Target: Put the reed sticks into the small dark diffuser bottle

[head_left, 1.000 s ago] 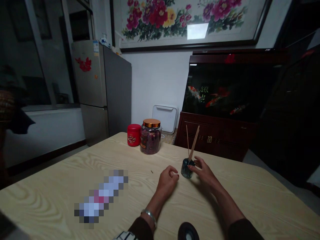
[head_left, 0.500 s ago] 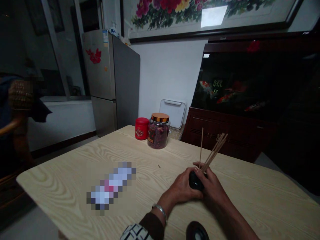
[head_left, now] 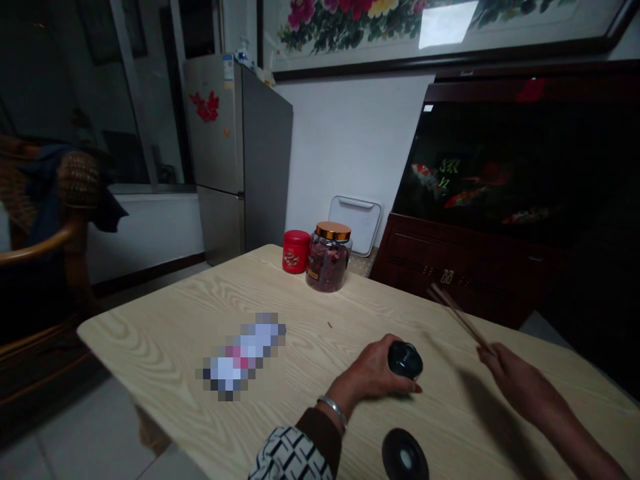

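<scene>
My left hand (head_left: 373, 370) is closed around a small, dark, glossy ribbed container (head_left: 405, 360) on the table, its thumb and fingers gripping the sides. To the right, my right hand (head_left: 520, 383) is raised above the table and pinches a bundle of thin brown sticks (head_left: 457, 312), which slant up and to the left, slightly blurred. Apart from both hands, near the bottom edge, lies a black round piece (head_left: 400, 460) with a pale centre. A tiny brown fragment (head_left: 329, 325) is on the tabletop beyond my left hand.
A red canister (head_left: 296, 253) and a gold-lidded jar of dried dark-red contents (head_left: 329, 263) stand at the table's (head_left: 165, 313) far side. A pixelated flat object (head_left: 245, 357) lies on the left. Beyond are a fridge (head_left: 215, 160), a fish tank (head_left: 480, 160) and a wooden chair (head_left: 65, 240).
The sticks have come out of the dark container; my right hand has carried them up and right. My left hand stays on the container. The view has shifted slightly left.
</scene>
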